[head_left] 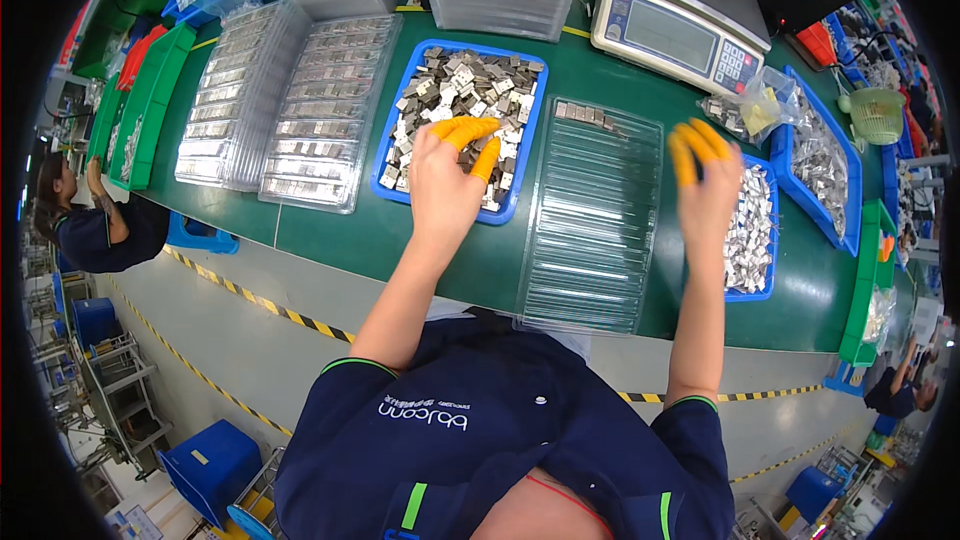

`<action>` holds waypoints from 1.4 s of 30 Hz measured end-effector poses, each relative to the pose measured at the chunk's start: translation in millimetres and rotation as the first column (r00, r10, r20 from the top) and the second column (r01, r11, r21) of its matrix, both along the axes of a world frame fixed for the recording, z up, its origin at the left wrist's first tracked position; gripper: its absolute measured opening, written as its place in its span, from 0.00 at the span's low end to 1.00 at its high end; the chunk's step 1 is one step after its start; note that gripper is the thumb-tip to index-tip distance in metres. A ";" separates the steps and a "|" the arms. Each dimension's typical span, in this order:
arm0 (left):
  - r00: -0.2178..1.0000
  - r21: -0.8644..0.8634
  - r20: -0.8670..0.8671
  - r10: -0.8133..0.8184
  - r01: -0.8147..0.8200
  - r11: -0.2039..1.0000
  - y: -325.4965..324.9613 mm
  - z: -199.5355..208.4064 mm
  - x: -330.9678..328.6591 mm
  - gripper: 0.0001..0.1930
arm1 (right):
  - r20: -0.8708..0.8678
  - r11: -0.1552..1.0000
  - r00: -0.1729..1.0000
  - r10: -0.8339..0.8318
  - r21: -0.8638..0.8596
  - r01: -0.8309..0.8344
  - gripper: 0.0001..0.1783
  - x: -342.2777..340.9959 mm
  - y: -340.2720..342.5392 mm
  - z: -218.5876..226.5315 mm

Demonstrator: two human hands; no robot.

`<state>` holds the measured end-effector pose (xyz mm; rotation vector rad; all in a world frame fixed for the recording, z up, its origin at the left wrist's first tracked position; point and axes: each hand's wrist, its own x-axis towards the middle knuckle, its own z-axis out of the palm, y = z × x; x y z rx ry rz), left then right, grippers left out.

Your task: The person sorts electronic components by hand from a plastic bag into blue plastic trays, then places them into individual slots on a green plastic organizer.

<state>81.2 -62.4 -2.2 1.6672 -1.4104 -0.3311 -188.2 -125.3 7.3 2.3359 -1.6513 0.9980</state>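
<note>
The left hand (445, 180), fingers curled, is dipped into the blue bin (392, 152) of metal parts (470, 80) for picking, while the right hand (708, 190) is raised open-fingered beside the clear tray (590, 240).

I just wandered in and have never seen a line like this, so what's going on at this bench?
A person in a dark blue uniform is working at a green table. Their left hand, with orange finger covers, reaches into a blue tray of small metal parts. Their right hand is raised over another blue tray of parts. Between them lies a clear ribbed plastic tray, with only a short row of parts at its far end. A scale sits behind.
</note>
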 end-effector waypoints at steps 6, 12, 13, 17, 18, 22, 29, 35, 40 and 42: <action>0.919 0.005 0.391 -0.056 0.059 0.998 -12.4 -2.1 -2.8 0.13 | -0.055 0.862 0.919 -0.390 0.328 0.386 0.12 -112.2 33.2 -17.0; 0.806 0.038 0.580 -0.121 0.122 0.992 -26.1 -8.0 -1.2 0.11 | 0.043 0.863 0.931 -0.362 0.394 0.317 0.11 -119.0 38.0 -25.1; 0.812 0.049 0.567 -0.135 0.131 0.990 -26.6 -7.3 -1.2 0.09 | 0.004 0.835 0.917 -0.399 0.415 0.361 0.11 -122.2 36.5 -26.9; 0.755 0.056 0.642 -0.134 0.129 0.990 -30.0 -10.8 -0.9 0.07 | 0.037 0.820 0.891 -0.453 0.409 0.400 0.10 -118.9 39.6 -17.4; 0.797 0.020 0.593 -0.118 0.133 0.991 -29.4 -11.9 -1.3 0.07 | 0.042 0.822 0.892 -0.451 0.408 0.397 0.10 -116.5 40.6 -16.8; 0.849 -0.055 0.522 -0.075 0.122 0.991 -24.3 -2.3 -5.0 0.07 | 0.050 0.950 0.950 -0.307 0.077 0.303 0.12 -90.4 34.5 -0.8; 0.858 -0.121 0.514 -0.008 0.082 0.989 -16.5 7.7 -12.2 0.09 | 0.144 0.973 0.985 0.096 0.195 -0.124 0.14 23.7 -9.0 -5.4; 0.949 -0.133 0.301 -0.098 0.143 0.981 -6.3 13.7 -20.3 0.08 | -0.016 0.969 1.000 0.001 0.246 0.003 0.09 31.3 -20.0 -33.7; 0.967 0.076 -0.053 -0.250 0.254 0.964 1.8 23.1 -38.0 0.08 | 0.022 0.994 0.998 -0.061 0.093 0.058 0.08 27.6 -20.7 -35.3; 0.920 0.136 -0.272 -0.282 0.327 0.935 -1.0 13.2 -43.7 0.09 | 0.063 0.996 0.997 -0.046 0.085 0.041 0.09 27.8 -17.2 -26.7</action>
